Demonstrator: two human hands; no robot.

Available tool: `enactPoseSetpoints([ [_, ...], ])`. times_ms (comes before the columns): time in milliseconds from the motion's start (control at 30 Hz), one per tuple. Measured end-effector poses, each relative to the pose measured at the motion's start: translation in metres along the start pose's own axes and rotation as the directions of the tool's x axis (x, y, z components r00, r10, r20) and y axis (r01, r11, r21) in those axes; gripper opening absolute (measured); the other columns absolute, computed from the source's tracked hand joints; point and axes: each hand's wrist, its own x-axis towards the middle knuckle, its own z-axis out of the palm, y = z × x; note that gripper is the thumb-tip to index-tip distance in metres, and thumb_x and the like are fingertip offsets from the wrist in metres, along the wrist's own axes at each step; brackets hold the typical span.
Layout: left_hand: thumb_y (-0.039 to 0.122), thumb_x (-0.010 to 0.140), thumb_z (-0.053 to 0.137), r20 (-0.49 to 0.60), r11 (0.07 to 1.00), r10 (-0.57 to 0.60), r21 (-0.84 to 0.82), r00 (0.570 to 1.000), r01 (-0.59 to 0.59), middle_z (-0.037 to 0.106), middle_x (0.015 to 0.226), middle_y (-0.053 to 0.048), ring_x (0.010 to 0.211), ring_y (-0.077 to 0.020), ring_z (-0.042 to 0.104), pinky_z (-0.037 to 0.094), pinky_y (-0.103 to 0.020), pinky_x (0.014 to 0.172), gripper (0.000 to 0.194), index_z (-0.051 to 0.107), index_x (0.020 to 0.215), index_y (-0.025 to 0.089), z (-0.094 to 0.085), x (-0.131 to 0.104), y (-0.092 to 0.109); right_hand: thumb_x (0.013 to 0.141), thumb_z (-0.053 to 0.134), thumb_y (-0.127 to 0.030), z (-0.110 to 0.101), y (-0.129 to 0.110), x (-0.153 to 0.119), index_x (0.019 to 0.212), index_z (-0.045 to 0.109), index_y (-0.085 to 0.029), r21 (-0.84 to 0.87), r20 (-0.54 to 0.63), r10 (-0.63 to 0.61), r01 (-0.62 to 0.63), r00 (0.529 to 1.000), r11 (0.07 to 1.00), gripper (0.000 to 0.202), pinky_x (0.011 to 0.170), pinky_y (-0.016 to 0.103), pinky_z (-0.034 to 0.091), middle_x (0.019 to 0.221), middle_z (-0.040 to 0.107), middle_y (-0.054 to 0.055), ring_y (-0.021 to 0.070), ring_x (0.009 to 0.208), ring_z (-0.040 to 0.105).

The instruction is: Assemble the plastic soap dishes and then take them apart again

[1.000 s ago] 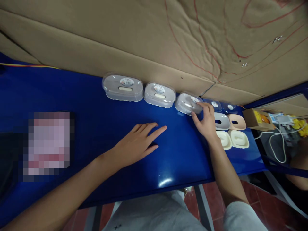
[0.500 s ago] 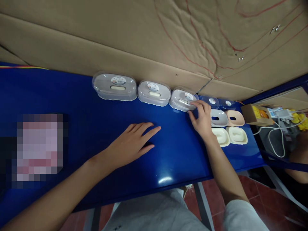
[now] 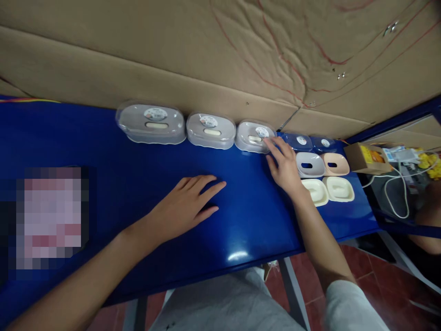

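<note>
Three lidded soap dishes stand in a row along the back of the table: a left one (image 3: 151, 131), a middle one (image 3: 211, 133) and a right one (image 3: 253, 138). Each has a clear lid with a round sticker over a grey tray with a slot. My right hand (image 3: 284, 165) is at the right dish, its fingertips at the lid's right front side and its thumb apart in front. Whether the fingertips press on it I cannot tell. My left hand (image 3: 189, 200) is spread palm down over the table in front of the row, holding nothing.
At right are two loose clear lids (image 3: 324, 144), a grey slotted tray (image 3: 310, 170), a peach one (image 3: 336, 164) and two cream bases (image 3: 339, 188). Beyond them are a cardboard box (image 3: 367, 158) and white cable (image 3: 386, 188). A cardboard wall (image 3: 155, 59) backs the blue table (image 3: 241, 211).
The view has shifted slightly, so the dishes appear a little farther left and higher. My right hand stays at the right dish; my left hand has hardly moved.
</note>
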Motion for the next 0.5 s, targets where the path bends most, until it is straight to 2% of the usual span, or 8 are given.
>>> enactPoseSetpoints([
  [33, 0.038, 0.116, 0.052, -0.005, 1.0, 0.003, 0.005, 1.0, -0.003, 0.061, 0.158, -0.018, 0.14, -0.0386, 0.063, 0.053, -0.057, 0.115, 0.052, 0.052, 0.166, 0.022, 0.0, 0.0, 0.0, 0.111, 0.046, -0.026, -0.01, 0.0, -0.002, 0.17, 0.044, -0.024, -0.005, 0.043, -0.008, 0.009, 0.999, 1.0, 0.059, 0.135, 0.066, 0.031, 0.171, 0.052, 0.015, 0.0354, 0.165, 0.04],
  [100, 0.038, 0.117, 0.052, -0.009, 1.0, 0.01, 0.022, 1.0, -0.009, 0.06, 0.158, -0.018, 0.14, -0.0376, 0.063, 0.053, -0.055, 0.115, 0.052, 0.051, 0.166, 0.022, 0.001, -0.001, 0.0, 0.111, 0.049, -0.031, -0.035, 0.0, -0.013, 0.174, 0.037, -0.025, 0.009, 0.086, 0.002, -0.003, 0.996, 1.0, 0.064, 0.135, 0.068, 0.03, 0.175, 0.049, 0.013, 0.0361, 0.166, 0.04],
  [200, 0.036, 0.117, 0.054, -0.012, 0.998, 0.027, 0.051, 1.0, -0.027, 0.06, 0.159, -0.018, 0.141, -0.0362, 0.063, 0.052, -0.052, 0.115, 0.052, 0.049, 0.166, 0.022, 0.0, -0.001, 0.001, 0.112, 0.053, -0.04, -0.076, 0.001, -0.053, 0.158, 0.06, -0.028, 0.05, -0.024, 0.13, -0.129, 0.991, 0.99, 0.048, 0.119, 0.057, 0.053, 0.153, 0.071, 0.012, 0.0341, 0.142, 0.068],
  [267, 0.036, 0.116, 0.056, -0.013, 0.997, 0.029, 0.074, 0.999, -0.028, 0.059, 0.159, -0.018, 0.141, -0.0362, 0.063, 0.052, -0.051, 0.115, 0.052, 0.049, 0.165, 0.021, -0.001, -0.002, 0.003, 0.11, 0.058, -0.046, -0.091, 0.002, -0.09, 0.142, 0.071, -0.028, -0.045, -0.136, 0.257, -0.265, 0.957, 0.963, 0.04, 0.11, 0.056, 0.059, 0.134, 0.08, 0.013, 0.0377, 0.128, 0.075],
  [333, 0.036, 0.116, 0.056, -0.006, 0.995, 0.024, 0.096, 1.0, -0.024, 0.06, 0.159, -0.018, 0.139, -0.036, 0.064, 0.052, -0.052, 0.114, 0.052, 0.049, 0.165, 0.022, -0.002, -0.003, 0.005, 0.109, 0.058, -0.053, -0.092, 0.003, -0.128, 0.134, 0.075, -0.025, -0.159, -0.162, 0.36, -0.384, 0.919, 0.91, 0.041, 0.099, 0.059, 0.062, 0.124, 0.082, 0.016, 0.0431, 0.118, 0.078],
  [367, 0.035, 0.116, 0.056, -0.003, 0.994, 0.026, 0.104, 1.0, -0.025, 0.06, 0.158, -0.018, 0.139, -0.0358, 0.064, 0.052, -0.052, 0.114, 0.051, 0.049, 0.165, 0.022, -0.003, -0.003, 0.007, 0.109, 0.056, -0.056, -0.087, 0.002, -0.144, 0.134, 0.075, -0.024, -0.184, -0.127, 0.391, -0.409, 0.912, 0.894, 0.044, 0.097, 0.06, 0.062, 0.123, 0.082, 0.017, 0.0442, 0.116, 0.078],
  [433, 0.034, 0.116, 0.056, -0.002, 0.994, 0.041, 0.102, 0.999, -0.041, 0.061, 0.157, -0.018, 0.138, -0.0354, 0.065, 0.053, -0.052, 0.114, 0.05, 0.049, 0.165, 0.021, -0.005, -0.003, 0.01, 0.111, 0.052, -0.057, -0.073, -0.008, -0.166, 0.137, 0.072, -0.021, -0.172, -0.056, 0.401, -0.405, 0.914, 0.898, 0.049, 0.095, 0.061, 0.063, 0.124, 0.082, 0.018, 0.0443, 0.115, 0.078],
  [500, 0.033, 0.117, 0.055, -0.008, 0.995, 0.064, 0.072, 0.998, -0.063, 0.061, 0.156, -0.019, 0.138, -0.035, 0.065, 0.053, -0.052, 0.114, 0.051, 0.047, 0.166, 0.021, -0.006, -0.004, 0.012, 0.112, 0.052, -0.053, -0.057, -0.028, -0.173, 0.144, 0.068, -0.022, -0.099, 0.009, 0.341, -0.339, 0.94, 0.936, 0.047, 0.101, 0.062, 0.061, 0.134, 0.079, 0.018, 0.0429, 0.124, 0.075],
])
